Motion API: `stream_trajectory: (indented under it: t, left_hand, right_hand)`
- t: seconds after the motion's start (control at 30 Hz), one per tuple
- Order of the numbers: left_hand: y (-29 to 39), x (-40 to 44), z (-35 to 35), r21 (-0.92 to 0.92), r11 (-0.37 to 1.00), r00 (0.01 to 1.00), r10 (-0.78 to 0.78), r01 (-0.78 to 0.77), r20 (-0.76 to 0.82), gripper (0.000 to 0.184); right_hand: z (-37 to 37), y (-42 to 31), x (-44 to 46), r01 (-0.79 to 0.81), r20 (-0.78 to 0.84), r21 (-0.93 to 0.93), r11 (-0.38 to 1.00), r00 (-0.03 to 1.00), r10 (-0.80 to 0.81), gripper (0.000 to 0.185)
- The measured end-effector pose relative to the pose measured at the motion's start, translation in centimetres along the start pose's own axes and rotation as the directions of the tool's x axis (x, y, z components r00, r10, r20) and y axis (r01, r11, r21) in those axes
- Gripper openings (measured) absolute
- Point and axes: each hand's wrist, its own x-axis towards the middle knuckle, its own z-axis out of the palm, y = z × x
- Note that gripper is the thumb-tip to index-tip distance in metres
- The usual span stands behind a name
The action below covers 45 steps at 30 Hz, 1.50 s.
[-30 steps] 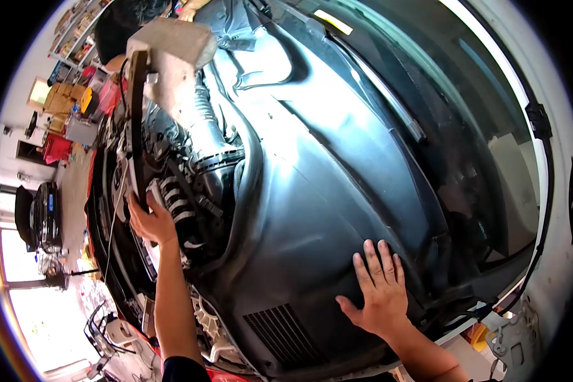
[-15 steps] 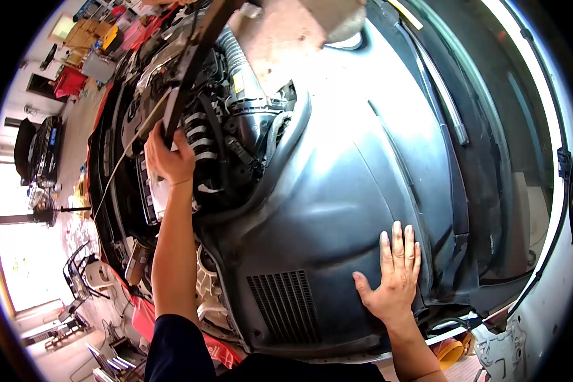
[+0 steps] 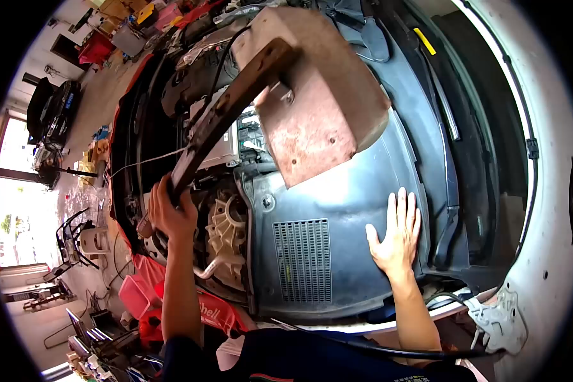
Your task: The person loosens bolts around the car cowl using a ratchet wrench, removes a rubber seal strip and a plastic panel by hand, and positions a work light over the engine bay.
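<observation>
My left hand (image 3: 170,213) is closed around the lower end of a dark bar (image 3: 235,99). At the bar's upper end hangs a worn, pinkish-brown box-shaped hood (image 3: 312,127) above the car, with bright light on the panel beneath it. My right hand (image 3: 396,237) lies open, fingers stretched, on the dark plastic cowl panel (image 3: 356,267). A slotted vent grille (image 3: 302,261) sits in that panel, left of my right hand. Parts of the engine bay show beside my left hand, including a pale ribbed metal casting (image 3: 225,229). The hood hides part of the panel and engine.
Along the right are the windscreen, a wiper arm (image 3: 444,102) and the white car body edge (image 3: 535,210). A red cover (image 3: 218,313) drapes over the near fender. Another car (image 3: 54,114) with a raised bonnet stands in the workshop at left.
The bar and hood have come lower and nearer in view, with my left hand moving down along with them. My right hand stays flat on the panel. The camera view has shifted.
</observation>
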Motion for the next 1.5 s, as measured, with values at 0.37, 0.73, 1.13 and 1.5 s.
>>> stream_trajectory:
  t: [0.37,0.73,1.13,1.5]
  left_hand:
    - [1.1,-6.0,-9.4,0.013,0.983,0.980,-0.183,0.185,-0.082,0.045]
    - [2.3,-9.4,-10.4,-0.209,0.903,0.918,-0.393,0.375,-0.052,0.045]
    - [3.2,-10.4,-8.5,-0.393,0.803,0.882,-0.468,0.448,0.049,0.047]
    - [2.9,-8.6,-4.3,-0.492,0.690,0.809,-0.585,0.531,0.054,0.043]
  right_hand:
    - [-0.8,-4.3,-9.9,0.537,0.341,0.170,0.826,0.755,-0.560,0.072]
    - [-7.2,-0.8,-22.4,0.195,0.498,-0.071,0.978,0.857,-0.135,0.074]
    - [-6.8,-14.7,-0.9,0.525,0.319,0.154,0.837,0.775,-0.545,0.051]
    - [6.7,-17.6,4.7,0.498,0.069,0.025,0.867,0.864,-0.499,0.067]
